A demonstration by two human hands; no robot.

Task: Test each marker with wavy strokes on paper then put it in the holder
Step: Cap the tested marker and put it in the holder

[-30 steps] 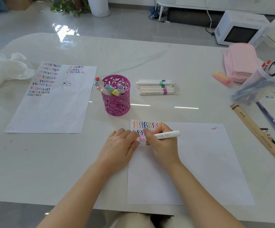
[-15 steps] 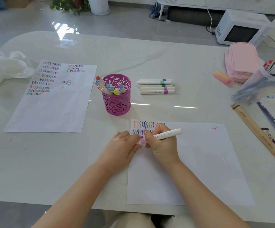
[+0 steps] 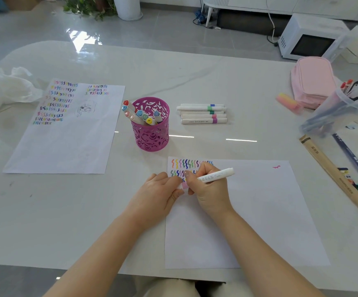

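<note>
At frame centre, your right hand (image 3: pixel 210 189) curls its fingers (image 3: pixel 192 179) round the white marker (image 3: pixel 216 175) over the paper's (image 3: pixel 259 211) upper left corner, beside the wavy strokes (image 3: pixel 184 163), while your left hand (image 3: pixel 158 194) pinches its pink cap (image 3: pixel 184 185), apparently for capping or uncapping; the holder (image 3: pixel 152 136) stands above.

"44" — on a yellow marker cap (image 3: pixel 149 120)

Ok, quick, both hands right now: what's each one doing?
Left hand: pinches the pink cap at the end of the white plastic marker.
Right hand: grips that marker's barrel.
</note>
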